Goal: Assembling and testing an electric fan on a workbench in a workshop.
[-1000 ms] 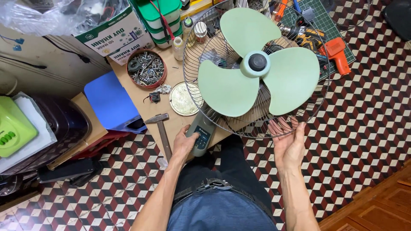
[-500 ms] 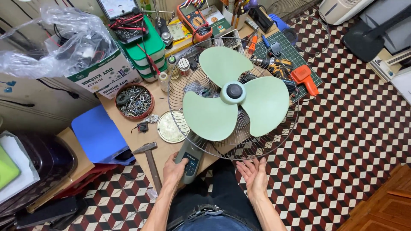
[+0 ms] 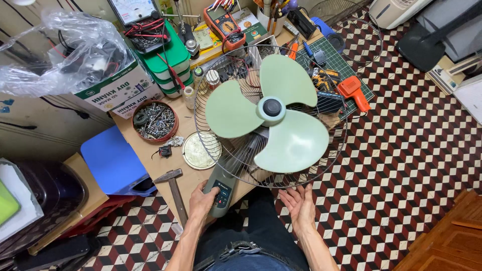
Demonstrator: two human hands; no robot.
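Note:
A fan with three pale green blades lies face up inside its round wire guard, over a low wooden bench. My left hand grips the fan's grey stem, which carries a dark button panel. My right hand is open, palm up, fingers spread, just under the guard's near rim; whether it touches the wire I cannot tell.
A hammer lies left of my left hand. A round tin lid and a bowl of screws sit on the bench. An orange drill, multimeters, green boxes and a blue stool surround it. A second wire guard lies at the back.
The view has pulled back, showing more of the bench. My right hand came off the guard's near rim and now sits open just below it. The left hand stays on the stem.

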